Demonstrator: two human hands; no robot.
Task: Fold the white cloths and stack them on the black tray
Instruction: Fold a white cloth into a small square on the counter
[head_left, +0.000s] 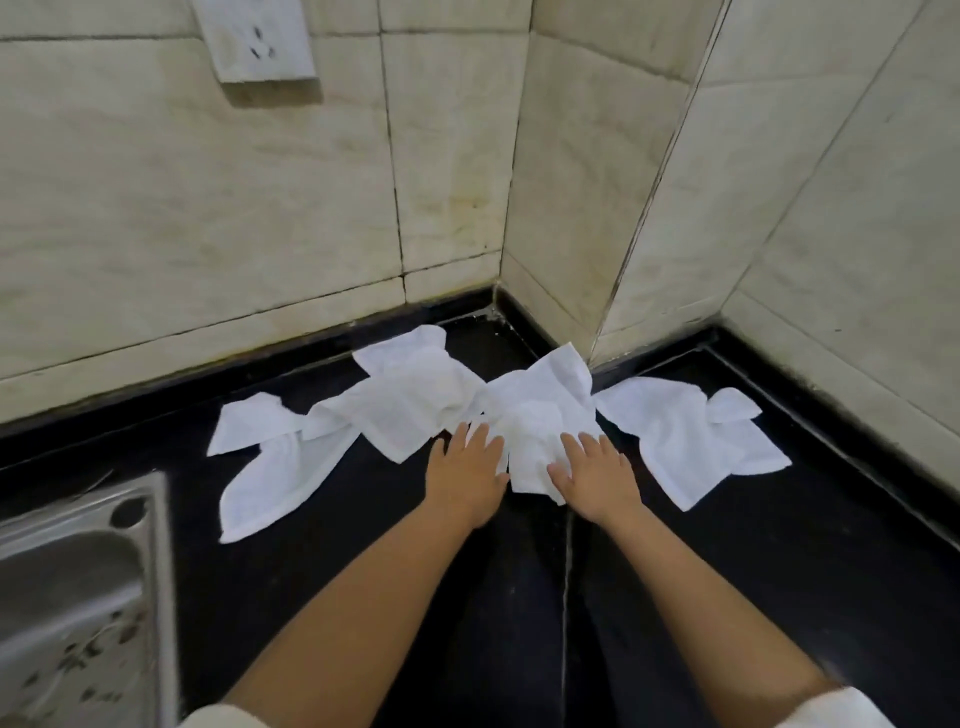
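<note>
Four white cloths are lying rumpled in a row on the black counter (675, 597), and none is folded yet; taking the middle cloth (540, 415) as the landmark, everything else is placed from it. Well to its left, at the picture's edge, a steel sink (78, 571) is sitting set into the counter. Nearer, the far-left cloth (270, 467) is trailing toward the sink, its upper corner tucked against the second cloth (410, 400), which is overlapping the middle cloth's left edge. The left hand (465, 475) is resting flat with fingers straight and spread, its fingertips on the seam where those two cloths meet, probably pinning that side so the fabric does not slide. The right hand (592, 478) is pressing down on the middle cloth's lower right part, fingers likewise straight and apart, gripping nothing; together the hands seem to be smoothing this piece flat before a first fold. To the landmark's right, the right-hand cloth (691, 441) is lying apart from both hands, one corner curled over itself. Behind the landmark, tiled walls (260, 208) are meeting in a corner, with a socket plate (254, 36) high up to the left. No black tray is appearing anywhere in view, so the stacking spot cannot be told.
</note>
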